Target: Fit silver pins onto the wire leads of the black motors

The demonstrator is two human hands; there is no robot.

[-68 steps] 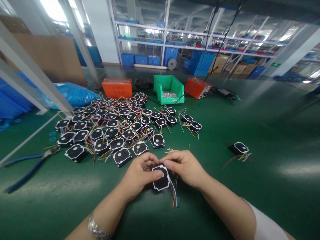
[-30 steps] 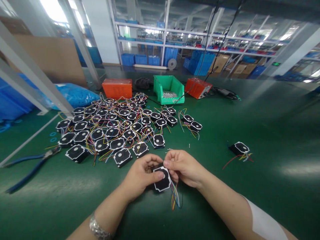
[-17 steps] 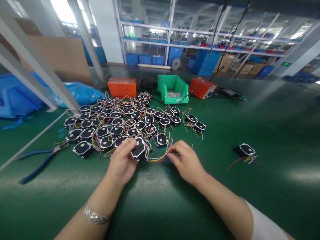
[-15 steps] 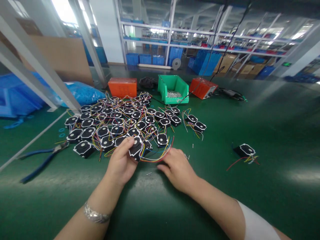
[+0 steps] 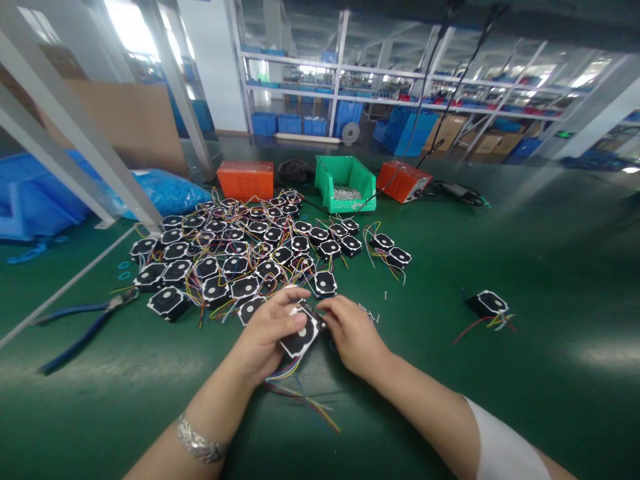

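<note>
My left hand is closed around a stepper motor, black with white corner edges, thumb on its top face. Coloured wires trail from the motor toward me over the green table. At the motor's right corner, the fingers of my right hand are pinched together. Whatever they hold is too small and hidden to name. Beyond my hands lies a crowded group of similar motors with tangled wires. Loose screws lie just past my right hand.
A green bin of small metal parts stands at the back between two orange boxes. Blue-handled pliers lie at left beside a metal post. A single motor sits far right, and two motors lie nearer the middle.
The motor in my left hand has moved right and turned, so its wires now hang toward me instead of rightward. My right hand has left the wires and come to the motor's corner.
</note>
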